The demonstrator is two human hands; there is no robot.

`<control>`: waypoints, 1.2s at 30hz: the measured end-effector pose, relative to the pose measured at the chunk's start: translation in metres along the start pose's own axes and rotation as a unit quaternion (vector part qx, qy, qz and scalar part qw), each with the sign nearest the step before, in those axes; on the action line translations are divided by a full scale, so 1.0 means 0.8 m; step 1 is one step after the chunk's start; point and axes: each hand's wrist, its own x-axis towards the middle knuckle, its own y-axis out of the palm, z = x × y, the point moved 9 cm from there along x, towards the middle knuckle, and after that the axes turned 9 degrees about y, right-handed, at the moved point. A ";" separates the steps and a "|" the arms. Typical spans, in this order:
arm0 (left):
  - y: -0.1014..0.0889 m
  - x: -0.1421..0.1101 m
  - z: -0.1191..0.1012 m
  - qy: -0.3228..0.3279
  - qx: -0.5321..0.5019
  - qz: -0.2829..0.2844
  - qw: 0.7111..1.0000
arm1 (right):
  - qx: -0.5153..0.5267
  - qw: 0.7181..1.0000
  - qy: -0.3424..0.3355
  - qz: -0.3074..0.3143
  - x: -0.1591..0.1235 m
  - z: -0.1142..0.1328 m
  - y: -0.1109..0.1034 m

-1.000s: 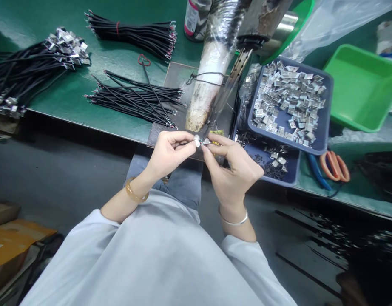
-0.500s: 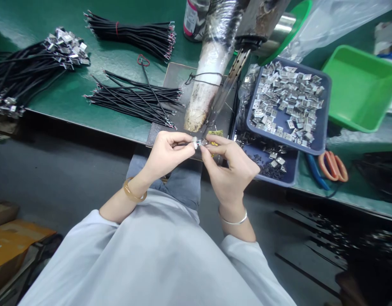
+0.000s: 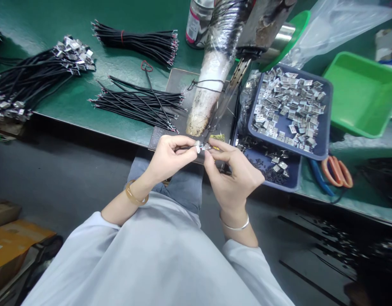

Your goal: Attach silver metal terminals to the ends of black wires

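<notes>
Pinching a small metal part [image 3: 207, 146], the left grip [image 3: 170, 156] and right grip [image 3: 234, 168] are clamped on it from opposite sides. The soldering iron [image 3: 238, 75] angles down just beyond both. A loosened pinch could drop the part; a grip straying forward could touch the iron, burning if hot.

- Small silvery metal piece [image 3: 202, 147], glinting whitish.
- Long, flat green workbench [image 3: 78, 95].
- Thin black loose cables [image 3: 135, 102], reddish and pale at the tips.
- Tied black cable bundle [image 3: 145, 42], circled by a thin red band [image 3: 122, 37].
- Shallow, rectangular dark-blue plastic tray [image 3: 288, 145]; in it, flat silver metal shells [image 3: 275, 95], some dotted dark.
- Deep, boxy bright-green plastic basin [image 3: 358, 93].
- Tapering white wrapped tube [image 3: 211, 70], stained brown and blackish toward its tip.
- Looped orange handles [image 3: 335, 171].
- Rounded amber bangle [image 3: 134, 194]; thin silver bangle [image 3: 237, 226].
- Plain pale grey-blue cloth shirt [image 3: 160, 255].
</notes>
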 end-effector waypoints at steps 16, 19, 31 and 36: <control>0.028 -0.025 0.007 -0.076 -0.149 0.113 0.979 | -0.002 0.992 -0.127 0.022 -0.027 0.005 -0.010; 0.021 -0.032 -0.006 -0.024 -0.112 0.080 0.990 | 0.060 0.998 -0.014 0.004 -0.022 -0.014 -0.020; 0.006 -0.047 -0.016 0.063 0.020 0.044 0.997 | 0.092 0.988 0.073 -0.102 -0.020 -0.010 -0.051; 0.004 -0.044 -0.013 0.059 0.002 0.039 0.997 | 0.118 0.985 0.092 -0.090 -0.025 -0.015 -0.045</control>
